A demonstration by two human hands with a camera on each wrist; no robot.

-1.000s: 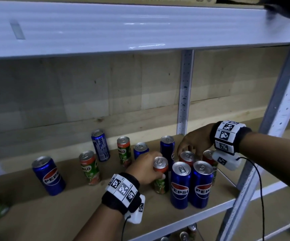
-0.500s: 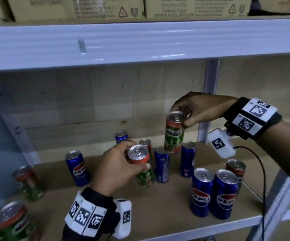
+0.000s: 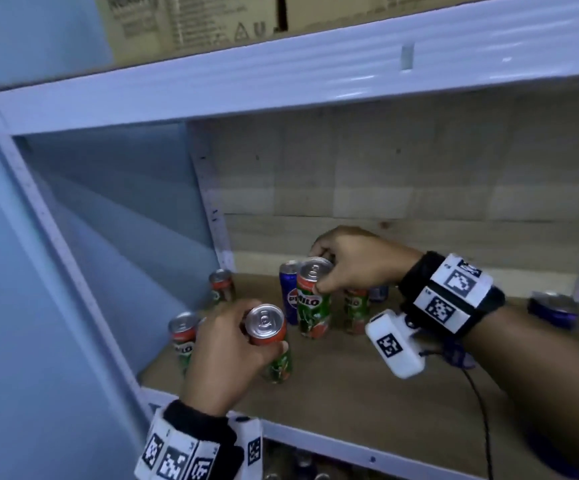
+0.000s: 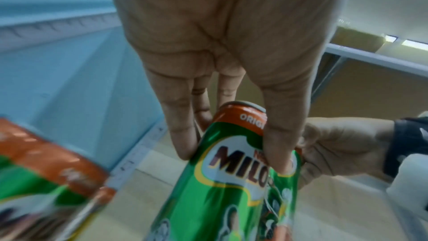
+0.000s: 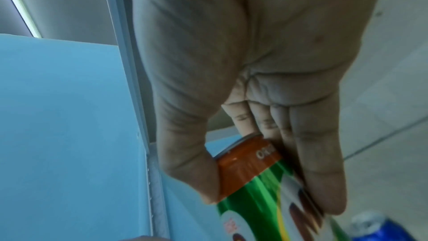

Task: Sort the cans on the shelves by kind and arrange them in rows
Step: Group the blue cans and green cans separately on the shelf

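Note:
My left hand grips a green Milo can near its top, low over the left part of the wooden shelf; the same can fills the left wrist view under my fingers. My right hand holds a second Milo can by its upper rim, further back; in the right wrist view thumb and fingers clamp that can. Two Milo cans stand by the left wall, another behind my right hand. A blue Pepsi can stands behind the held can.
A blue side wall and a white upright close the shelf's left end. A white shelf beam with cardboard boxes runs overhead. More blue cans stand at the right edge. A black cable hangs from my right wrist.
Both hands have carried their Milo cans leftward along the shelf towards the left wall. The view has swung left, so the Pepsi pair at the front right has gone out of sight.

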